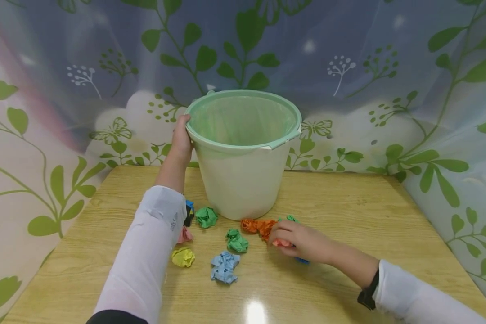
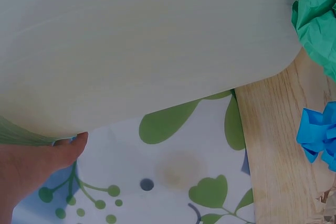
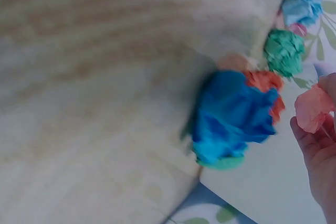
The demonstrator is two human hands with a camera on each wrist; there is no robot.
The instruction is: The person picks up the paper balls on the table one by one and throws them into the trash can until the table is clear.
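A tall white bucket with a green rim stands upright toward the back of the wooden table. At the left side of its rim, my left hand grips the edge; the left wrist view shows part of this hand just under the rim. My right hand pinches a salmon-pink crumpled paper ball in front of the bucket, to its right. Near those fingers lie orange paper balls and a dark blue paper ball, mostly covered by the hand in the head view.
Left of the right hand are two green paper balls, a light blue one and a yellow one. A pink ball is partly behind the left sleeve. Leaf-patterned cloth encloses the table at back and sides.
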